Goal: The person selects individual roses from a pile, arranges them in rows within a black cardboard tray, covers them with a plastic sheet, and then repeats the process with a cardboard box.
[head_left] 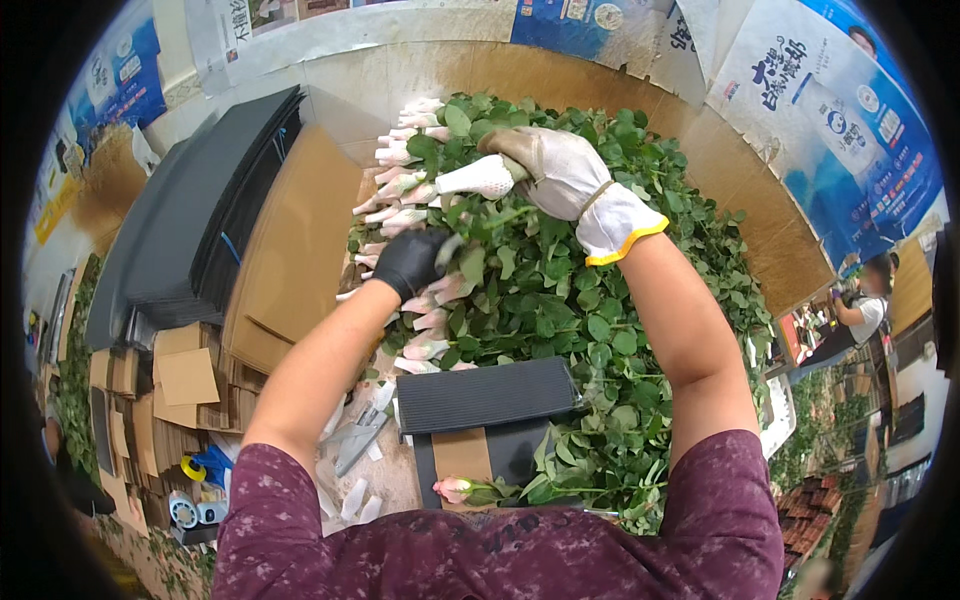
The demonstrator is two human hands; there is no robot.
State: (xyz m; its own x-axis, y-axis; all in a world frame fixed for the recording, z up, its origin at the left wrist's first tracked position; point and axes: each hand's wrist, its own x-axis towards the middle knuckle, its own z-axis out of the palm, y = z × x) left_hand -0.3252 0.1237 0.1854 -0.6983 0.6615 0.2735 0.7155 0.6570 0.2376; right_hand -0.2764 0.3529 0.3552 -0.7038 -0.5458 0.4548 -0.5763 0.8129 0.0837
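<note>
My right hand (565, 172), in a white glove with a yellow cuff and a band at the wrist, is closed around a rose just below its head. White mesh netting (478, 178) sleeves that rose's bud, which points left. Lower and to the left, my left hand (412, 262) in a black glove is curled among the netted buds, against leaves; what its fingers grip is partly hidden and blurred. Under both hands lies a big heap of leafy rose stems (600, 270), with several white-netted rose heads (405, 190) along its left side.
Nearer me, a dark ribbed pad (487, 394) lies on a dark board beside a bare pink rose (453, 490). A grey tool (358, 440) and loose white nets (355, 498) are to its left. Cardboard sheets (300, 220) and stacked black boards (200, 200) stand left. Another person (862, 315) is far right.
</note>
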